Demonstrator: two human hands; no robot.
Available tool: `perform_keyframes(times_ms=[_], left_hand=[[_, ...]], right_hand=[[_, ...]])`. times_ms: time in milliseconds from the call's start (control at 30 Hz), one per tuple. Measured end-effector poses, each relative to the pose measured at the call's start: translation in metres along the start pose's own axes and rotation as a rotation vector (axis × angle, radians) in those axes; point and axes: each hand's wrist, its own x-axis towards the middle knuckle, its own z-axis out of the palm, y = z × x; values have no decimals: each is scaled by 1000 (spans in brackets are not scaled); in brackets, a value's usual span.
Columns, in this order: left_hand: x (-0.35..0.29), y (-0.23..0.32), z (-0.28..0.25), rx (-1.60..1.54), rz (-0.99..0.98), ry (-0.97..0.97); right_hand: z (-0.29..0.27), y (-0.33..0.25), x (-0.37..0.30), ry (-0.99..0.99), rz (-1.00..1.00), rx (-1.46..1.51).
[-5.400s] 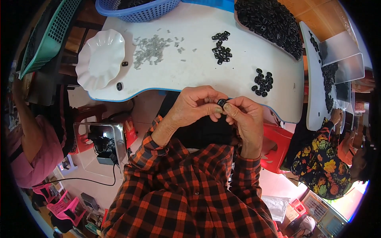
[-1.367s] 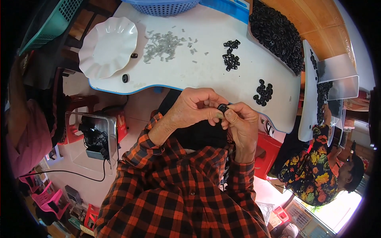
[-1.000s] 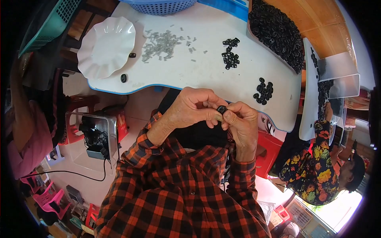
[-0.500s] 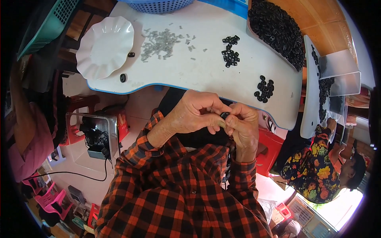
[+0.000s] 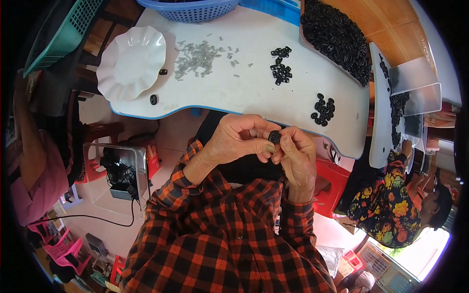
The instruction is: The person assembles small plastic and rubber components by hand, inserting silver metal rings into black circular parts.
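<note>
Between the fingertips of both hands is a small black oval plastic piece (image 5: 275, 137), its holed face turned up. My left hand (image 5: 239, 138) pinches it from the left, and my right hand (image 5: 297, 151) grips it from the right with thumb and finger. Both hands are just off the near edge of the white table (image 5: 244, 95). On the table lie a scatter of small clear pieces (image 5: 198, 58), a heap of black squarish pieces (image 5: 281, 71) and a group of black oval pieces (image 5: 322, 110). Two lone black parts lie by a white scalloped plate (image 5: 132, 63).
A tray (image 5: 334, 41) piled with black pieces stands at the far right, a blue basket (image 5: 195, 12) at the far edge. A person in a flowered top (image 5: 386, 205) works at the right. A clear bin (image 5: 115, 176) with black cables sits at lower left.
The black oval piece has been turned so its broad face shows more. Both hands keep hold of it, nearly in the same place; the view has shifted slightly.
</note>
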Motion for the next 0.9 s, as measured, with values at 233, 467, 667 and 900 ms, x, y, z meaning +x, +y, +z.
perform_keyframes(times_ms=[233,467,667,900], left_hand=[[-2,-3,2,-43,50,-34],[-6,2,8,-47,71,-43],[-8,1,7,-57,72,-63],[-13,2,7,-59,57,-71]], right_hand=[[5,-3,-10,29,-89,-103],[15,-6,-21,115,-175,-260],[20,-8,-27,163,-180,-326],[25,-9,-33,170,-125,-358]])
